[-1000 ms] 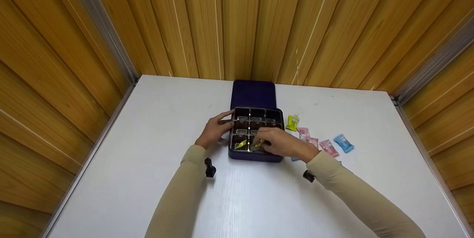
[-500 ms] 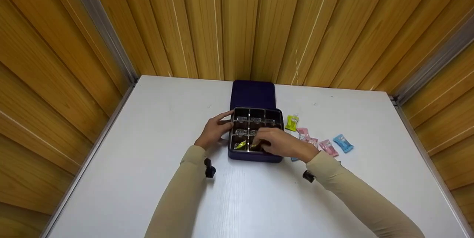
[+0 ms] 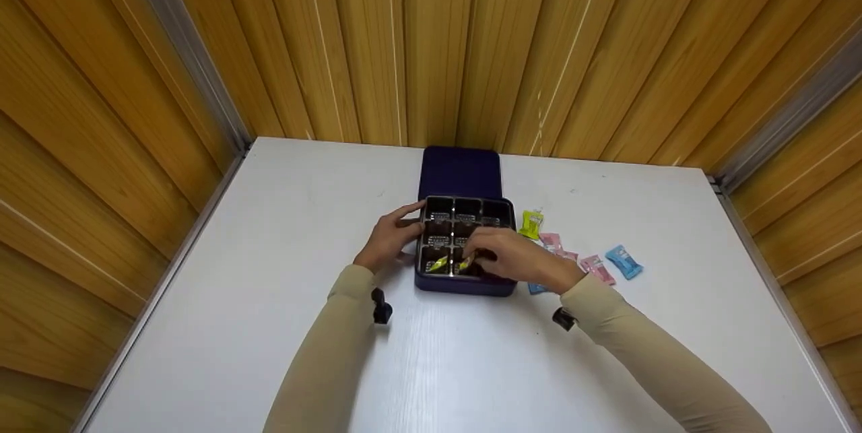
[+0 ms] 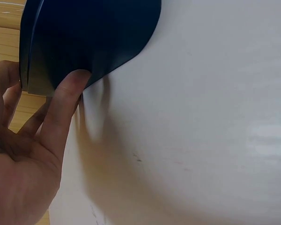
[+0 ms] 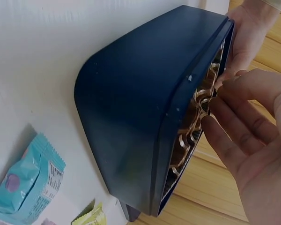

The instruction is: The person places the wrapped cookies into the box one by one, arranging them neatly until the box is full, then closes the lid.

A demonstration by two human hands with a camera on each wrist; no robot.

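Note:
A dark blue box [image 3: 465,286] with a nine-compartment tray stands on the white table. My left hand [image 3: 392,238] grips its left side, thumb against the outer wall in the left wrist view and a bent forefinger at the rim. My right hand [image 3: 508,254] hovers over the front row with fingertips dipping toward the middle compartment. In the right wrist view, thumb and fingers stand apart at the tray's edge with no candy between them. A yellow wrapped candy [image 3: 466,262] sits in that compartment, partly covered by the fingers. Another yellow candy [image 3: 439,263] occupies the front left compartment.
The dark blue lid [image 3: 461,172] lies behind the box. To its right are a yellow candy [image 3: 531,223], pink candies [image 3: 598,269] and a blue candy [image 3: 625,262], some partly hidden by my right forearm. Wood-look panels [image 3: 438,49] wall the table's back and sides.
My right hand has shifted slightly up and right, and more of the yellow candy in the front middle compartment shows now. My left hand has stayed on the box.

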